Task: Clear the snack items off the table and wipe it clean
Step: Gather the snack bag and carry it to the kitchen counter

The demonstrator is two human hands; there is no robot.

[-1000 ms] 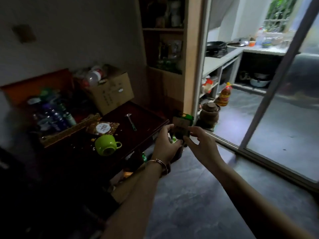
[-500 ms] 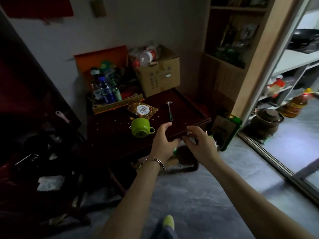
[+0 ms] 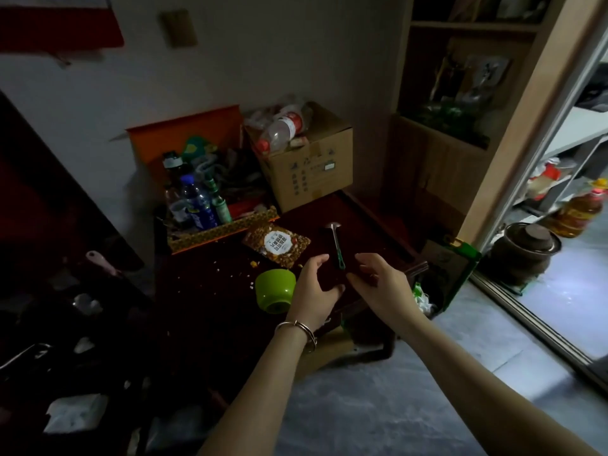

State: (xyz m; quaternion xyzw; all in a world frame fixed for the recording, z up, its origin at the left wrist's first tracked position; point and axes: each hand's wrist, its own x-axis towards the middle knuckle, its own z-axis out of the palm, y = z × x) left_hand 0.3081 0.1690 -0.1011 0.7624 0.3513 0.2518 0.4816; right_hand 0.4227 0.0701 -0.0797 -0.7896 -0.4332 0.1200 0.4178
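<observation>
A dark red wooden table [image 3: 204,311] carries a snack packet [image 3: 277,242] with a white label, a green cup [image 3: 275,289] lying on its side, and a metal spoon [image 3: 336,242] with a green handle. Crumbs [image 3: 234,275] are scattered left of the cup. My left hand [image 3: 312,286], bracelet on the wrist, hovers just right of the cup with relaxed fingers and holds nothing. My right hand [image 3: 378,281] hovers near the table's front right corner, its fingers loosely curled and empty. The spoon's handle ends between the two hands.
At the back of the table stand a patterned tray of bottles [image 3: 210,209] and a cardboard box [image 3: 309,166]. A small bin [image 3: 426,296], a green-edged carton [image 3: 455,261] and a clay pot [image 3: 526,248] sit on the floor at the right, by a sliding door track.
The view has swung left and down from the doorway onto the table. Both hands have moved from beside the table's corner to above its surface, near the spoon and cup.
</observation>
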